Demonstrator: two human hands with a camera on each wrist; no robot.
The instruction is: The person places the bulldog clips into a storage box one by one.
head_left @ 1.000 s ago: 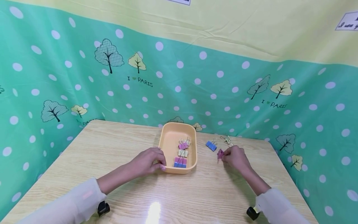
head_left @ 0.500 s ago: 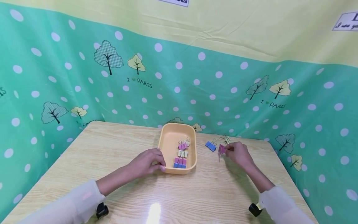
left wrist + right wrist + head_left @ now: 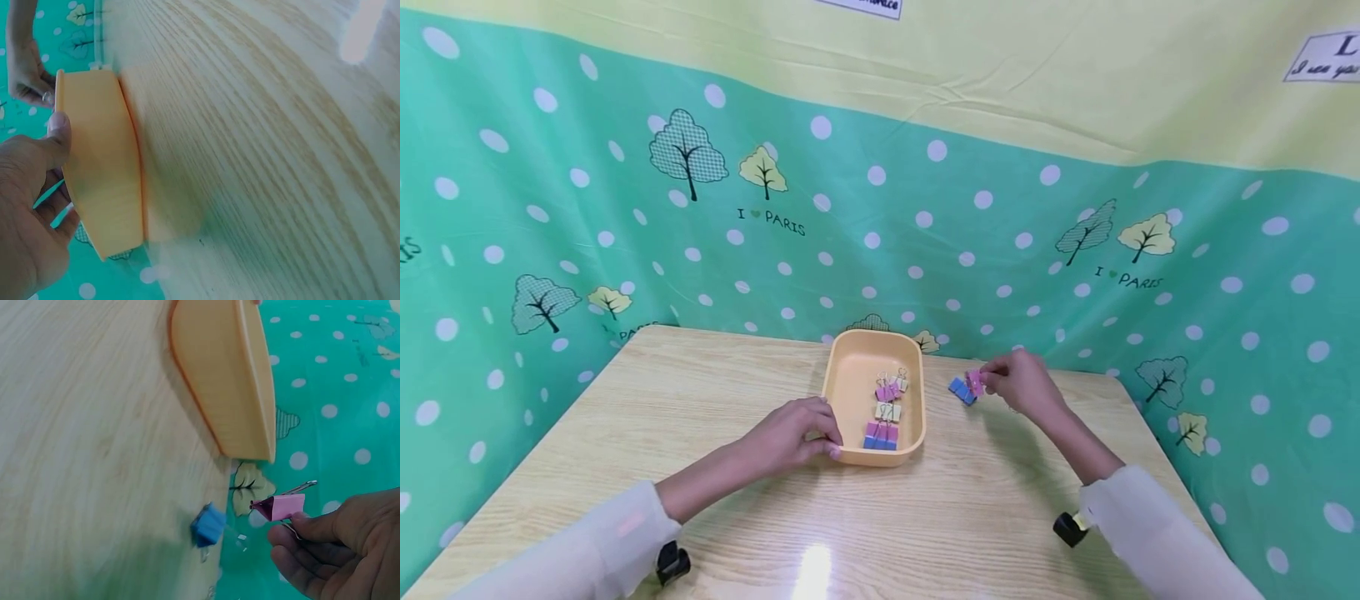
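My left hand (image 3: 797, 433) grips the near left corner of an orange plastic tray (image 3: 912, 454), thumb outside the rim in the left wrist view. Inside the tray, along its right side, lie several binder clips (image 3: 887, 412) in pink, blue and pale yellow. My right hand (image 3: 1022, 385) pinches a pink binder clip (image 3: 287, 506) by its wire handle between thumb and fingers, raised above the table. Just below it, a blue binder clip (image 3: 209, 525) lies on the wood to the right of the tray.
The wooden table (image 3: 737, 533) ends at the back against a green polka-dot curtain (image 3: 820, 250), which also hangs at both sides. Black wrist cameras (image 3: 673, 563) sit below both sleeves.
My right hand has lifted the pink binder clip and carried it up and left, over the blue one. The pale clip behind is now hidden by the hand. My left hand keeps its grip.
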